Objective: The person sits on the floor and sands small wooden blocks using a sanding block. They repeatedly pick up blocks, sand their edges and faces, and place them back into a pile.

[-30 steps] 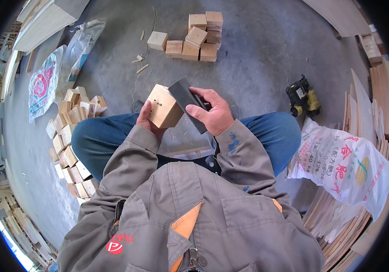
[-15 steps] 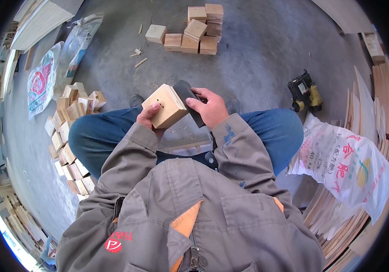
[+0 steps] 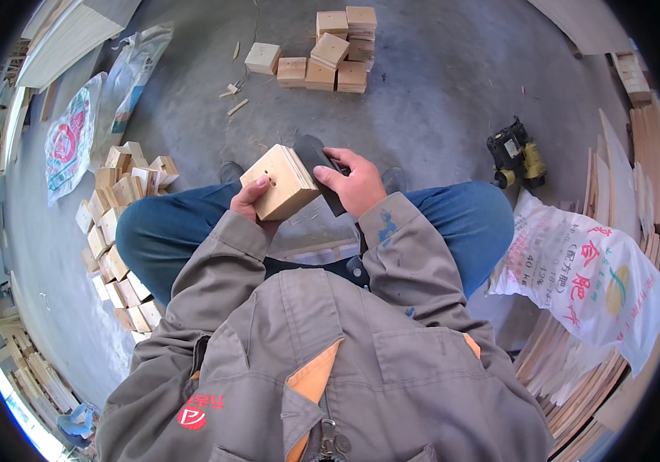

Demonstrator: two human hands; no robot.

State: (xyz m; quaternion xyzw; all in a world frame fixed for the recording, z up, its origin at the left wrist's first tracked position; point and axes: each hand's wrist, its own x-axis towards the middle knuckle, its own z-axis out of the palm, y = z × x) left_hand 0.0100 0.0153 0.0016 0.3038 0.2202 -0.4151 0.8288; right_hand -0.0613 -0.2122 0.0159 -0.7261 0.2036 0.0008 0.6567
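Note:
My left hand (image 3: 250,202) grips a pale wooden block (image 3: 274,186) by its near left side, thumb resting on the top face by some small dark holes. The block is tilted, and layered edges show along its right side. In my right hand (image 3: 355,182) is a black sanding block (image 3: 316,163), fingers wrapped over its back. Its flat face lies against or very close to the right edge of the wooden block; contact cannot be made out exactly. Both hands are above the gap between my bent knees.
Several wooden blocks (image 3: 291,71) stand stacked on the floor ahead. A larger heap of blocks (image 3: 108,223) lies beside my left knee. To the right are a black and yellow power tool (image 3: 516,154), a white printed sack (image 3: 576,269) and thin wooden strips (image 3: 569,366). Plastic sacks (image 3: 76,142) lie far left.
Very little differs. The sanding block and my right hand have shifted slightly along the wooden block's edge; my left hand keeps its hold.

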